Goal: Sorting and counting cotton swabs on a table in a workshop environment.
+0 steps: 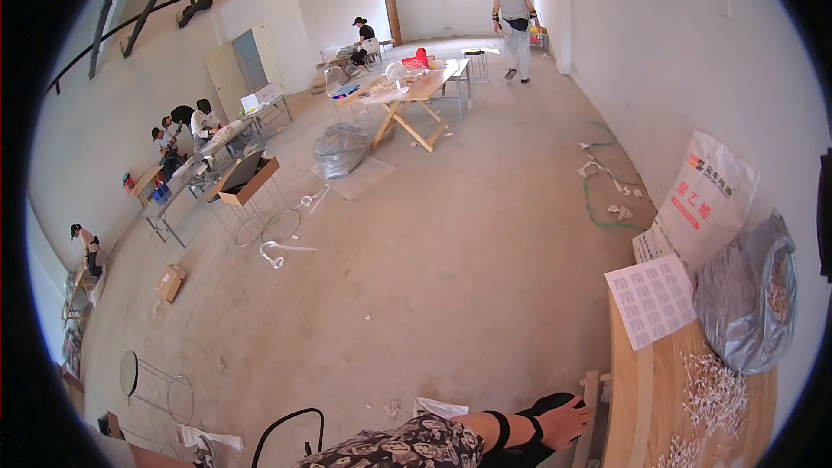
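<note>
My left hand, with black straps around wrist and palm and a patterned sleeve behind it, reaches right to the edge of a wooden table. Its fingertips touch the table's edge, and I cannot make out anything in it. On the table lie a heap of small white pieces, a crumpled silver bag and a printed paper sheet. A white sack leans on the wall behind. My right hand is out of view.
A concrete floor spreads ahead with a silver bag, a cardboard box on a wire stand, wire stools and a green cable. A trestle table stands farther back. People sit at tables on the left; one person walks away.
</note>
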A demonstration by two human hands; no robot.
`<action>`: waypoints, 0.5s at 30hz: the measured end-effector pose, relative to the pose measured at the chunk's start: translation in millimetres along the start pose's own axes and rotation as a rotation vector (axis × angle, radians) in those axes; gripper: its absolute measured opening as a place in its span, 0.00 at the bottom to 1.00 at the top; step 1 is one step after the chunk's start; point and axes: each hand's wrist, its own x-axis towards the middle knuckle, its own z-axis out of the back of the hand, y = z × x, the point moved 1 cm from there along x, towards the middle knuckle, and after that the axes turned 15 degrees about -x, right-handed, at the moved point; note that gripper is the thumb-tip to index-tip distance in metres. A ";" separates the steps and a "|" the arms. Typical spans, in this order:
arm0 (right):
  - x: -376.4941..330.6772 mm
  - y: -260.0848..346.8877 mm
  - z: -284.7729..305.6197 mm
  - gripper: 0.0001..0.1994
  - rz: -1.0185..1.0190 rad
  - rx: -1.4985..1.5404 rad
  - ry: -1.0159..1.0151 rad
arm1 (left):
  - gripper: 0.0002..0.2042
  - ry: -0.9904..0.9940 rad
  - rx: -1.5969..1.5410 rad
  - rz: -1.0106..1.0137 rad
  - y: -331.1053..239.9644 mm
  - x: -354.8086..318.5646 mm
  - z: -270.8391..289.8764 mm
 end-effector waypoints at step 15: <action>76.1 8.1 -3.7 0.12 0.223 -0.064 -0.348 | 0.19 0.265 0.202 0.128 -33.0 -6.6 36.5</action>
